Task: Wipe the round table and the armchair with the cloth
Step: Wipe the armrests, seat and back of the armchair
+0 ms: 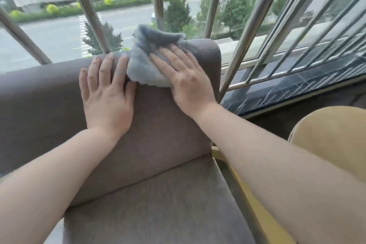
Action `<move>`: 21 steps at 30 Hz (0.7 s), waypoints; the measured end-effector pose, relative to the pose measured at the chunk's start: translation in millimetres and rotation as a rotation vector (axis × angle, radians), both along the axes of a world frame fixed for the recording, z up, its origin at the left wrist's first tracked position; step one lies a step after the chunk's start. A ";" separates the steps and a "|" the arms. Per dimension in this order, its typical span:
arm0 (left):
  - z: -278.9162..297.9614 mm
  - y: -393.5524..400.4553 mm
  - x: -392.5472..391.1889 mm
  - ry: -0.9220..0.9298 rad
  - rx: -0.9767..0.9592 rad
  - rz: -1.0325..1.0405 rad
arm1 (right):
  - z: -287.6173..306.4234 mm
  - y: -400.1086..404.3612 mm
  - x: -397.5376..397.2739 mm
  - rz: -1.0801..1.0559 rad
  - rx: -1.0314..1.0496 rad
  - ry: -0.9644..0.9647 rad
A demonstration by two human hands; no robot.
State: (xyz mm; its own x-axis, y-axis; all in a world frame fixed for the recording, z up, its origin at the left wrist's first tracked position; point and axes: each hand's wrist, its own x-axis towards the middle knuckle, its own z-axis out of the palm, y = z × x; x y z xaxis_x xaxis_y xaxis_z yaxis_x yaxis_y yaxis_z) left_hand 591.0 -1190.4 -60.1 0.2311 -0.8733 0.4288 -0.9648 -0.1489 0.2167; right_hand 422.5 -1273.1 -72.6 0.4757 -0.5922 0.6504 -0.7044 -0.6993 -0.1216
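Under the flat right hand (184, 83), cloth (146, 61) on armchair (158, 125) back

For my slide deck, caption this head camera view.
Right hand presses a grey-blue fluffy cloth on the brown fabric armchair backrest, left hand flat beside it.

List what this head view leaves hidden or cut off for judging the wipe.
- Cloth: partly covered by the right hand; its far edge hangs behind the armchair backrest.
- Armchair: left side and seat front cut off by the frame edges.
- Round table: only a pale curved part shows at the right edge.
- Left hand: palm contact hidden.
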 end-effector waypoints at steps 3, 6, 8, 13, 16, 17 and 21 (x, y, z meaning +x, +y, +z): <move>-2.7 -1.0 0.5 -0.036 0.001 0.004 | -5.9 -15.0 -43.7 -0.332 0.207 -0.347; -4.8 -2.4 -1.9 -0.041 -0.010 0.012 | -3.1 8.3 8.6 -0.473 0.252 -0.737; -5.3 -0.5 -1.1 -0.049 -0.014 0.000 | -19.8 31.2 45.1 -0.385 0.187 -0.800; -36.0 30.3 2.9 -0.201 0.045 -0.121 | -115.3 91.6 59.4 -0.434 0.330 -0.728; -72.5 57.6 8.5 -0.259 0.101 -0.129 | -140.3 119.9 54.7 -0.645 0.642 -0.908; -82.1 65.6 11.2 -0.271 0.113 -0.132 | -139.4 119.9 50.7 -0.743 0.750 -1.034; -94.1 91.2 30.8 -0.321 0.157 -0.180 | -112.5 83.3 26.5 -0.866 0.716 -1.084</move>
State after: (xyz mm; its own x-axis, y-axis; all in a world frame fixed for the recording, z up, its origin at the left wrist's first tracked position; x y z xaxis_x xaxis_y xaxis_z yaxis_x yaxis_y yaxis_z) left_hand 621.8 -1099.2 -154.2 -0.0552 -0.9482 0.3129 -0.9935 0.0209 -0.1118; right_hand 449.0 -1189.8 -185.2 -0.6537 -0.7521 -0.0834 -0.2051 0.2821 -0.9372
